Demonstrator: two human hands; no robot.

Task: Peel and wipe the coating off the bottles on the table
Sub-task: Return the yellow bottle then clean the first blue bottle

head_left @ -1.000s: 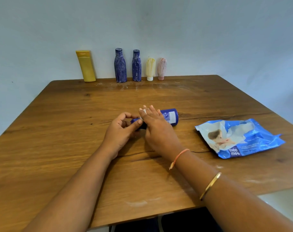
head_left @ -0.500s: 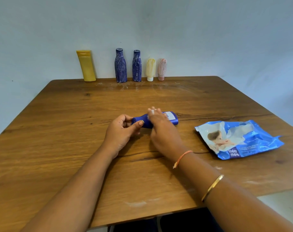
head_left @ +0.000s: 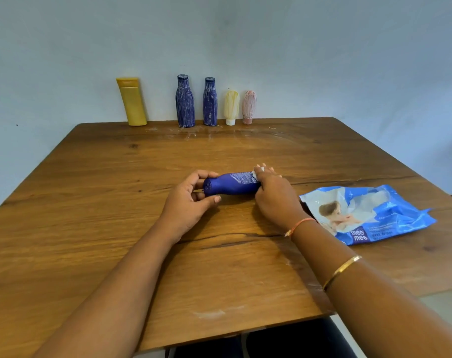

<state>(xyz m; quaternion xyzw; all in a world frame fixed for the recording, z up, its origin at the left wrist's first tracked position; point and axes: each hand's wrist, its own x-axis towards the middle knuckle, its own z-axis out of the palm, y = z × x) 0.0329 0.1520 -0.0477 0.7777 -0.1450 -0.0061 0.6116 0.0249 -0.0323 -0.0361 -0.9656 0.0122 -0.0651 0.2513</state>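
Lying on the desk [head_left: 116, 228] with its cap at 9 o'clock, the blue bottle [head_left: 230, 186] is gripped by the left hand [head_left: 188, 202] there and the right hand [head_left: 274, 197] at 3 o'clock, and could be rolled away if rubbed too hard.

Right hand [head_left: 274, 197] is covering the base end of the blue bottle [head_left: 232, 183], so I'm not seeing how its fingers are sitting underneath. A white scrap [head_left: 261, 169] is poking out between those fingertips, and I can't tell if it's wipe or peeled coating. Left hand [head_left: 191, 200] is hiding the near side of the cap end, and I can't tell if the thumb is touching the bottle. Label print on the bottle is coming through too small to read. Same for the fine print on the wipes pack [head_left: 367, 215]. Worktop [head_left: 90, 241] is running off the left and right edges. Both forearms are getting cut off at the bottom. Something dark is showing under the worktop's near edge, unidentifiable.
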